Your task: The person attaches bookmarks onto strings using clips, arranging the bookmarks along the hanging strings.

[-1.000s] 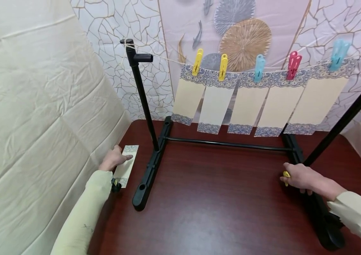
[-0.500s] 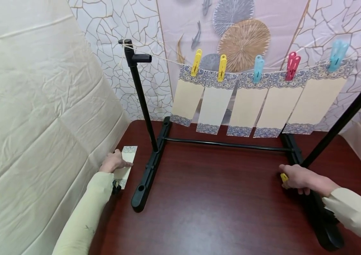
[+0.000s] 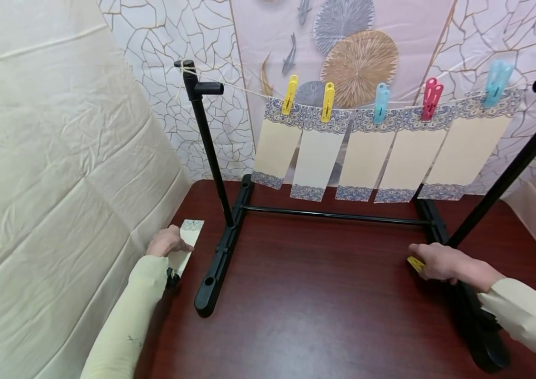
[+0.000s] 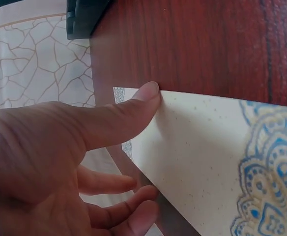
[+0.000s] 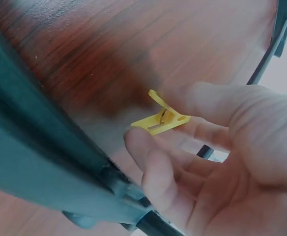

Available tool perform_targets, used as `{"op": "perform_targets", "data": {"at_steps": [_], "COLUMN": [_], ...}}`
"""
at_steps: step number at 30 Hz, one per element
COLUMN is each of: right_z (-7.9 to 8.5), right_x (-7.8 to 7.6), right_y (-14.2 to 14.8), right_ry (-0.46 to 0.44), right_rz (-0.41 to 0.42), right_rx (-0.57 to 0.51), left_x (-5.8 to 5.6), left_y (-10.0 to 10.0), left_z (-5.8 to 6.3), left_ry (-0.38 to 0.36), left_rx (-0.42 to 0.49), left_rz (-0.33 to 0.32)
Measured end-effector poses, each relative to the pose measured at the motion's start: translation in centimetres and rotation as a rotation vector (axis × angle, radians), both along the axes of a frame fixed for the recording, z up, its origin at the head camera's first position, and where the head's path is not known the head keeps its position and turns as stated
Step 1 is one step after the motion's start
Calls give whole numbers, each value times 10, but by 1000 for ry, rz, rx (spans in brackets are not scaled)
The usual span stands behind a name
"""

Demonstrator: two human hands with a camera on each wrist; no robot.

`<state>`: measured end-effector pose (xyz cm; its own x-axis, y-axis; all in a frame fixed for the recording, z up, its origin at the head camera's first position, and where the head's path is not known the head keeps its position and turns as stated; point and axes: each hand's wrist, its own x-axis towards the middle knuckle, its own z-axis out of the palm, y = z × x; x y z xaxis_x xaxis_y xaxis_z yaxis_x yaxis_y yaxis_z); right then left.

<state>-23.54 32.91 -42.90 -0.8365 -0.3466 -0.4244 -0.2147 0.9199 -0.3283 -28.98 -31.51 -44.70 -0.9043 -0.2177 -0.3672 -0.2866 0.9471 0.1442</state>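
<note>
My left hand [image 3: 167, 241] is at the table's left side, over a cream bookmark-like card [image 4: 192, 142] with blue lace-pattern ends. The thumb lies across the card and presses near its far long edge. The other fingers are loosely bent beside its near edge; whether they touch the underside is unclear. My right hand [image 3: 443, 261] holds a yellow clothespin [image 5: 163, 120] between thumb and fingers, just above the right foot of the black stand. In the right wrist view, one end of the clothespin is spread apart. The lower end of the card is partly hidden by the left hand in the head view.
A string [image 3: 244, 89] runs between the stand's black posts [image 3: 208, 147]. Several similar cards [image 3: 322, 163] hang from it by yellow, blue and red clothespins [image 3: 380, 102]. A thin crossbar [image 3: 334, 214] joins the stand's feet [image 3: 216, 273] on the dark red table [image 3: 296, 295].
The left thumb has slid down the card, and the card's lower end has shifted slightly left. In the right hand the clothespin has turned; that hand has moved slightly left.
</note>
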Motion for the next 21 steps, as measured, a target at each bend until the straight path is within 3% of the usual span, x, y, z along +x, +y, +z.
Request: {"op": "perform_targets", "data": {"at_steps": [11,15,19,21], "right_z": [8,11,13,14], "right_x": [-1,-3,-3,-3], "right_y": [-8,-11,-11,-11], "right_ry": [101,169,212,205], "right_rz": [84,123,137,123], "right_rx": [23,49,67,58], "left_x": [-2,-2,-1,0], "left_y": [-3,-2,0,0], "left_z": [2,-1,-2,-3], "left_ry": [-35,-30,-2,18], "left_rx": [-41,-20,60,96], "left_rz": [-29,36,131,147]}}
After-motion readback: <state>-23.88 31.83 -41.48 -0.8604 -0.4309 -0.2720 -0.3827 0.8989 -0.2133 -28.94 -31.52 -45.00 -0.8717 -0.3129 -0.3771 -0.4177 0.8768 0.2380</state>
